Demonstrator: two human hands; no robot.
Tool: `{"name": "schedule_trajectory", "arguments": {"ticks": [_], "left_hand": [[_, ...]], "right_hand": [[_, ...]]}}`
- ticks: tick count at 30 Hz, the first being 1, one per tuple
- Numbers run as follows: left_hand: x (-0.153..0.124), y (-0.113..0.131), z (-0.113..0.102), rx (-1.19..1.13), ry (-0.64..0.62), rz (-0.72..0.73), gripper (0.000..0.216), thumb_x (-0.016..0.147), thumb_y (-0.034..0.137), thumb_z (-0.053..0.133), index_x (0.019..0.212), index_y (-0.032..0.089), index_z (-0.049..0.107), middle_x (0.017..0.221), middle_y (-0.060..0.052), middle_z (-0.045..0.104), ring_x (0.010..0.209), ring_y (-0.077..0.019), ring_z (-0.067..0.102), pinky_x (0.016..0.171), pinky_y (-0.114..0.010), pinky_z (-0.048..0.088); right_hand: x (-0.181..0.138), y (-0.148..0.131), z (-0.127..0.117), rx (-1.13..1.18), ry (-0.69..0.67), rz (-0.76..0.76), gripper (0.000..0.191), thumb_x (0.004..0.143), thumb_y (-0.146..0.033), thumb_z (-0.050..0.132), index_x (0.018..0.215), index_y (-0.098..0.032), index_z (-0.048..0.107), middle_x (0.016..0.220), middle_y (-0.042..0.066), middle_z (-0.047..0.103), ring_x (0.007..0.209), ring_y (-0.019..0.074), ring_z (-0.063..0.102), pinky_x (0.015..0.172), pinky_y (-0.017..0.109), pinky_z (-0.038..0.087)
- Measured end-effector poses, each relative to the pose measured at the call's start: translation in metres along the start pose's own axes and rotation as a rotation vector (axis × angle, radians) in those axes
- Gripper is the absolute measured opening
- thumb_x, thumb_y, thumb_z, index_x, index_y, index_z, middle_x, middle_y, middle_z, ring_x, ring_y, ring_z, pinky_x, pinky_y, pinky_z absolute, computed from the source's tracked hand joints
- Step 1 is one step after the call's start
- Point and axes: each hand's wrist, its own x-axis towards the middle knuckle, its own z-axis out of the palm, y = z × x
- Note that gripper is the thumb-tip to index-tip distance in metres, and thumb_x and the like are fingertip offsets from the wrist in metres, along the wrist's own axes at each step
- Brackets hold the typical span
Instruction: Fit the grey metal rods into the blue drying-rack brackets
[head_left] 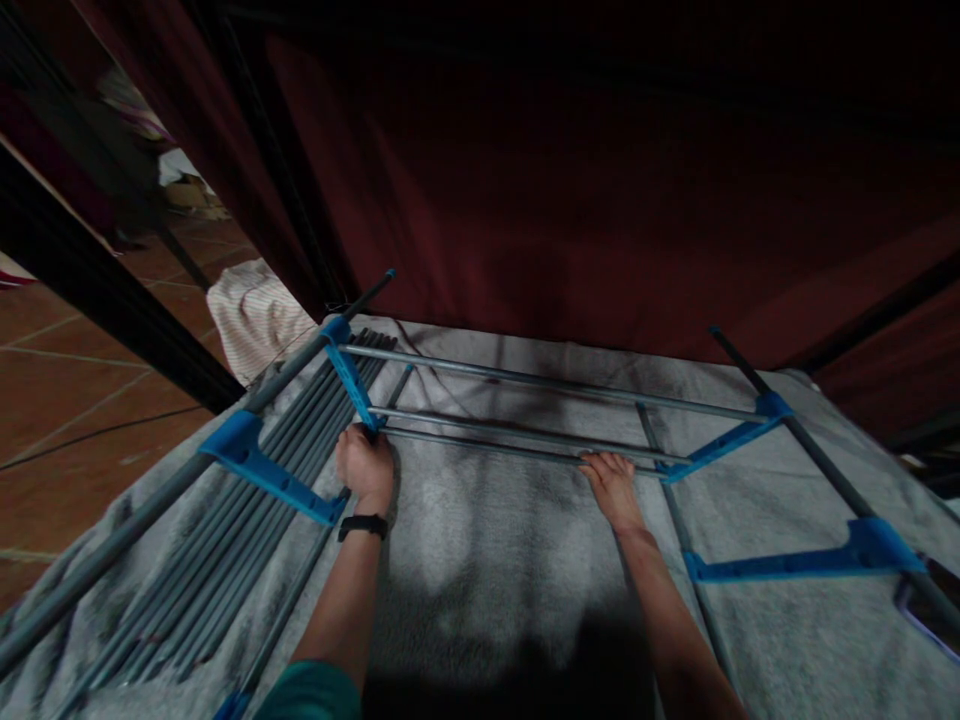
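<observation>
A frame of grey metal tubes joined by blue plastic brackets lies on a grey blanket. My left hand (pixel 365 468), with a dark band on its wrist, is closed around the lower end of the upper left bracket (pixel 349 378), where the crossbars meet it. Over to the right, my right hand (pixel 611 485) has its fingers curled over the lowest metal rod (pixel 480 445), close to the upper right bracket (pixel 724 447). Another crossbar (pixel 540 378) runs behind, between the two side poles. The undersides of my fingers are hidden.
Several loose grey tubes (pixel 247 520) lie side by side left of my left arm. Nearer brackets stick inward at left (pixel 274 480) and right (pixel 795 567). A dark red curtain (pixel 562 200) hangs behind the blanket (pixel 480 560). Tiled floor (pixel 82 400) shows at left.
</observation>
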Motion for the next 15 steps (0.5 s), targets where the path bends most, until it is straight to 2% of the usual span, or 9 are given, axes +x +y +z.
{"name": "schedule_trajectory", "arguments": {"ticks": [15], "left_hand": [[-0.0037,0.0064,-0.003,0.029,-0.001,-0.018,0.017,0.08,0.021,0.064,0.087,0.023,0.049,0.093,-0.003,0.055,0.097,-0.0255,0.054,0.089,-0.041,0.044]], "right_hand": [[-0.0016,0.0006,-0.0034,0.032,-0.024,0.005,0.03,0.1,-0.041,0.043,0.106,-0.027,0.069,0.1,0.006,0.071,0.1,0.0259,0.059,0.09,0.041,0.038]]}}
